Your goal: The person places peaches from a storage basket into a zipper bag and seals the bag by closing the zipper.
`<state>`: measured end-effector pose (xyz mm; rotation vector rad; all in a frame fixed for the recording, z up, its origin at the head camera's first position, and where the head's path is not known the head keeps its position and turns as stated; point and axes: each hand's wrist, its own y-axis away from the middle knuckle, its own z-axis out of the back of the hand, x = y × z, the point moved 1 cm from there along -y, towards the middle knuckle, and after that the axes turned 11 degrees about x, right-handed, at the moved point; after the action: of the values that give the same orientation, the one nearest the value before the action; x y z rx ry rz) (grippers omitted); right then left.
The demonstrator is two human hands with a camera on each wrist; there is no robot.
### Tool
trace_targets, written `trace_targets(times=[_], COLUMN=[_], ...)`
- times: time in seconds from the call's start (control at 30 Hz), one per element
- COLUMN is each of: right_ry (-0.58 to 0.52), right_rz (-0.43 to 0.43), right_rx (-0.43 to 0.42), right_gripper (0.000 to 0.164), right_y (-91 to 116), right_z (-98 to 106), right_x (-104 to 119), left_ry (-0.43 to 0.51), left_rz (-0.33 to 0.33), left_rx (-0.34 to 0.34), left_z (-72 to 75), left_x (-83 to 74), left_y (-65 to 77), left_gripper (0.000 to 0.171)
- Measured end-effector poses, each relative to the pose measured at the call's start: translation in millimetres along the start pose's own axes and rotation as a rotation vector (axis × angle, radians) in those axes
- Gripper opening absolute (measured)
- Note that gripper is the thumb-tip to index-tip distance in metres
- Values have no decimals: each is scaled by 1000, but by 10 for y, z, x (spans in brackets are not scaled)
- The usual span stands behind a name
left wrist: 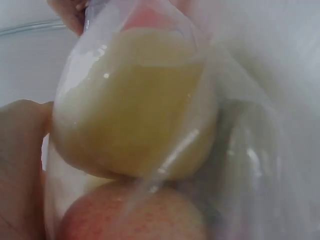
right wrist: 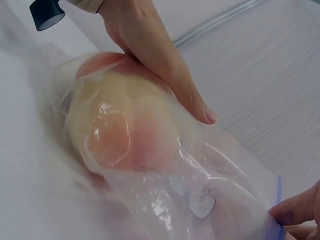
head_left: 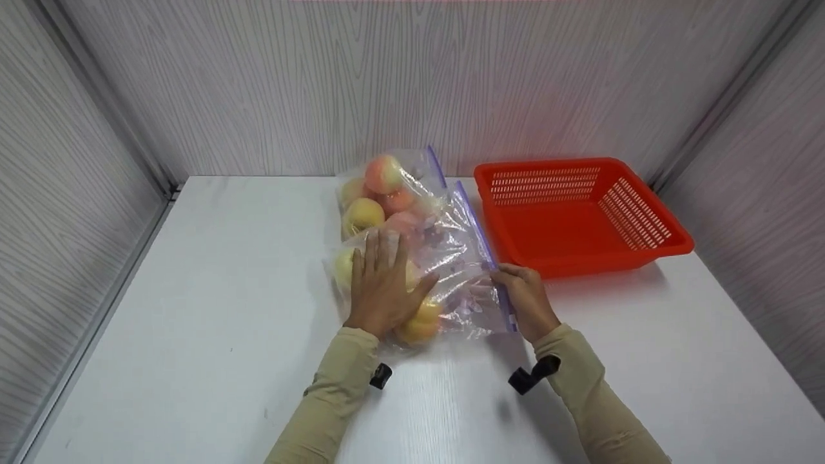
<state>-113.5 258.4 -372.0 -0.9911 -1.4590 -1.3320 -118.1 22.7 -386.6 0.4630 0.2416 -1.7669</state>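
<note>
A clear zip bag [head_left: 461, 258] with a purple seal lies on the table, with yellow and pink-blushed peaches [head_left: 419, 323] inside. My left hand [head_left: 383, 283] rests on it, fingers straight over the fruit and thumb spread. At the bag's right end, my right hand [head_left: 525, 296] pinches the purple seal strip, thumb and fingertips also showing in the right wrist view. Behind it, a second zip bag [head_left: 416, 164] holds several more peaches [head_left: 385, 174], the front bag overlapping its near side. A large yellow peach [left wrist: 135, 110] fills the left wrist view under the film.
A red plastic basket [head_left: 583, 264] with slotted walls stands on the table to the right of the bags. Wood-grain panels [head_left: 290, 84] enclose the white table [head_left: 213, 290] at the back and both sides. Black wrist mounts [head_left: 535, 375] sit on the sleeves.
</note>
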Motion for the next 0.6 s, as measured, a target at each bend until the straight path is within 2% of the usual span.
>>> trace_targets(times=[0.1, 0.23, 0.43, 0.53, 0.6], right_ry=[46, 14, 21, 180, 367], right_rz=[-30, -68, -79, -42, 15], right_rx=[-18, -4, 41, 65, 80], right_gripper=[30, 30, 35, 32, 31], right_y=[28, 79, 88, 108, 151], right_z=[85, 153, 166, 188, 219], right_x=[-81, -193, -304, -302, -247], left_ry=[-55, -103, -156, -136, -113], left_rz=[-28, -63, -61, -61, -79], left_rx=[9, 36, 128, 147, 132], left_z=[-21, -21, 42, 68, 96], left_x=[-19, -49, -70, -69, -65], left_y=[-21, -29, -47, -38, -2], left_gripper=[91, 93, 93, 91, 86])
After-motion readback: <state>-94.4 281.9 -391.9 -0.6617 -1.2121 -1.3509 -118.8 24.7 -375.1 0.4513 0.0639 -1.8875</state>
